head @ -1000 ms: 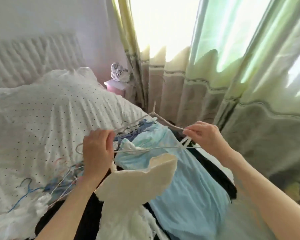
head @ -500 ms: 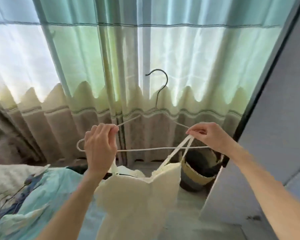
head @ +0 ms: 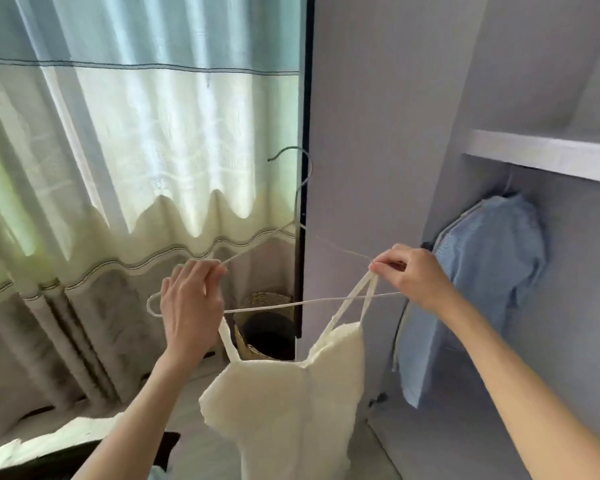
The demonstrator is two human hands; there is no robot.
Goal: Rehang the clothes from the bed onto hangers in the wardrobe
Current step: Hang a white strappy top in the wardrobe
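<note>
Filling the left of the frame, a curtain hangs. At centre, the left hand grips a wire hanger carrying a cream strap top. Right of centre, the right hand pinches its strap. At right, a blue shirt hangs inside the wardrobe.

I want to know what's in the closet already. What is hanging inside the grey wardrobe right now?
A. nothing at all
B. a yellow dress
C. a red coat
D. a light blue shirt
D: a light blue shirt hangs inside the grey wardrobe, just behind the right hand, while the cream strappy top is not yet hung there.
</note>
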